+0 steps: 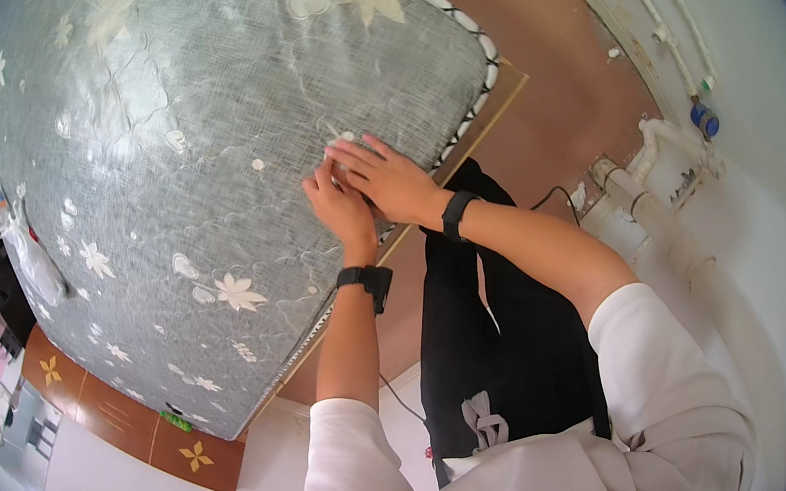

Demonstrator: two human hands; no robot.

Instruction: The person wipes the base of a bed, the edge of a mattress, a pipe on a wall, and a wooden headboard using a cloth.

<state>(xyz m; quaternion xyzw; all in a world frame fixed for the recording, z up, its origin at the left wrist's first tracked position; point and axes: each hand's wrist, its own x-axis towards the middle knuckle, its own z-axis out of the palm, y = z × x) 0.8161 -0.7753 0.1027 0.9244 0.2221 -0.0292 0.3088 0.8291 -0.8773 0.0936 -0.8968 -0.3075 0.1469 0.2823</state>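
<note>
A mattress (251, 92) in a grey cover with pale flowers and hearts lies before me, with dark-and-white edging along one side. Over its near edge my two hands meet. My right hand (387, 178) is stretched out, its fingers extended and partly apart, lying against the left one. The fingers of my left hand (340, 204) are bent, and their tips are partly covered by the right hand. Whether anything small sits between them is hidden. I cannot tell if either hand presses on the cover. Black bands circle both wrists.
The wooden bed frame (484, 119) juts out beyond the mattress corner. A brown headboard (110, 406) with yellow flower shapes stands at the left. A white plastic bag (37, 258) lies at the far side. Pipes (661, 34) with a blue valve (704, 116) run along the right wall.
</note>
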